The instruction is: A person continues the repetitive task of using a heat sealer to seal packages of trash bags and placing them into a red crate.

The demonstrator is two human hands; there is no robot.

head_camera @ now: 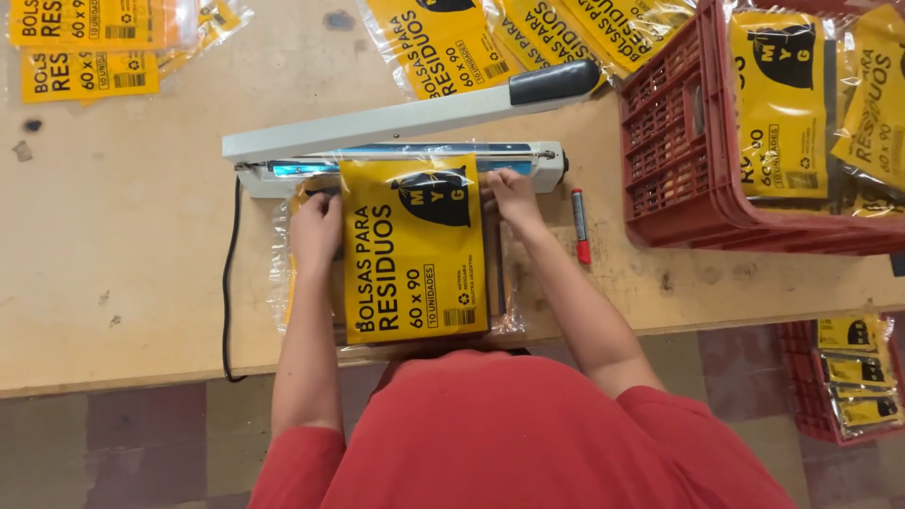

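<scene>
A clear plastic packet with a yellow printed card (413, 247) lies flat on the wooden table (123, 254), its top edge resting on the bar of a white heat sealer (396, 162) whose arm with a grey handle (556, 81) is raised. My left hand (316, 226) grips the packet's left edge near the top. My right hand (512, 196) holds the packet's upper right corner, right by the sealer bar.
A red marker (581, 226) lies right of the sealer. A red crate (679, 141) of yellow packets stands at right, another crate (844, 377) on the floor. More yellow packets (90, 47) lie along the table's far edge. The sealer's black cable (228, 283) runs down the left.
</scene>
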